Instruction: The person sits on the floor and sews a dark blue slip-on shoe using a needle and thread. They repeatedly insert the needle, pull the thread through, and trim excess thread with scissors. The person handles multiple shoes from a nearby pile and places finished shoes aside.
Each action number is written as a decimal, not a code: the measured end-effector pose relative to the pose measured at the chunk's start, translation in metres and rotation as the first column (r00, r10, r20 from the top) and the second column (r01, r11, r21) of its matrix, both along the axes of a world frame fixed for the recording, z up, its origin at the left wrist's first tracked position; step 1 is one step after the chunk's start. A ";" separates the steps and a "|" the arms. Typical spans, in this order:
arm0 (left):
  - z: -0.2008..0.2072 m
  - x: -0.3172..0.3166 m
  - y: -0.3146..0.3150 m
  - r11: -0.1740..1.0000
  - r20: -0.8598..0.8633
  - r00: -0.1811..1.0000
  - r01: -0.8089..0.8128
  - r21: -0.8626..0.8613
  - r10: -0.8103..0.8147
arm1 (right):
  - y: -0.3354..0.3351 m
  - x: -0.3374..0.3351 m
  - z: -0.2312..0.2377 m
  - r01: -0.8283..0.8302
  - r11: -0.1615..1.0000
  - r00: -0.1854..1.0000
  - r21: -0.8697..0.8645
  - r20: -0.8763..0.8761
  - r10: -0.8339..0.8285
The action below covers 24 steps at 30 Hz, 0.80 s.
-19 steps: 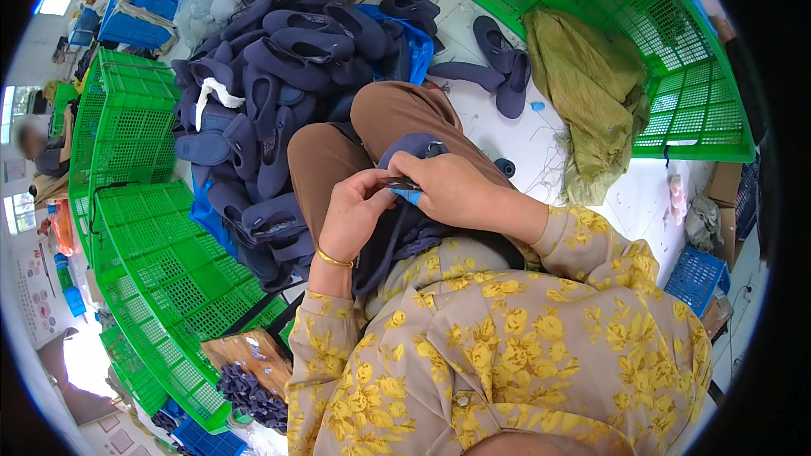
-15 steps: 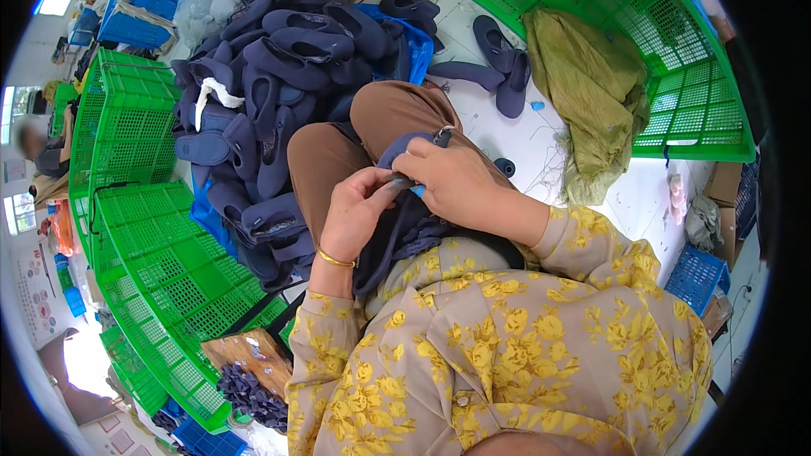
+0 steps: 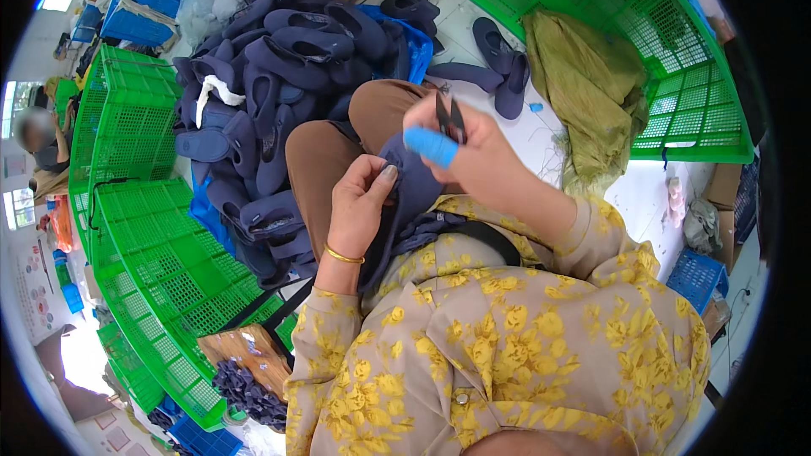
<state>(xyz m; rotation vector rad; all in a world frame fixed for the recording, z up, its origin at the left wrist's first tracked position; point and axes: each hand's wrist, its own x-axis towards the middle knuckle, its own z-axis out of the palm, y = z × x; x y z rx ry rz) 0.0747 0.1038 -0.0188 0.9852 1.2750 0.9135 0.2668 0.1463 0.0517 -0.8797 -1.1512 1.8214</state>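
Over on your far left, green crates stand beside a heap of navy shoes, with a white strip lying on it. Next comes your left hand, thumb and fingers pinched on the edge of the navy shoe in your lap, just in front of your body. To its right, your right hand, slightly blurred, is raised over the shoe; it grips black snips, blades parted and pointing away from you, and blue tape wraps your thumb. Farther right, an olive sack lies against another green crate.
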 end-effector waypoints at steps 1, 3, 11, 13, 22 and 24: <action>-0.001 0.000 -0.001 1.000 -0.011 1.000 -0.009 -0.008 0.009 | -0.007 0.000 0.004 -0.012 0.996 0.998 0.094 0.061 0.006; -0.001 0.001 -0.001 0.999 -0.034 0.999 -0.021 -0.024 0.020 | -0.025 0.001 -0.015 -0.035 0.930 0.975 0.367 0.218 -0.049; 0.008 0.020 -0.009 0.960 -0.565 0.812 0.020 0.280 0.148 | -0.064 0.006 -0.029 -0.511 0.676 0.831 0.532 0.508 0.228; 0.006 0.023 -0.010 0.970 -0.494 0.857 -0.024 0.241 0.144 | -0.065 0.005 -0.025 -0.495 0.665 0.842 0.559 0.499 0.207; 0.036 0.018 -0.005 0.991 -0.448 0.884 0.117 -0.068 -0.135 | -0.065 -0.005 -0.028 -0.427 0.508 0.896 0.748 0.425 0.127; 0.030 0.016 -0.005 0.992 -0.475 0.871 0.113 -0.058 -0.127 | -0.065 -0.006 -0.028 -0.421 0.511 0.902 0.750 0.407 0.145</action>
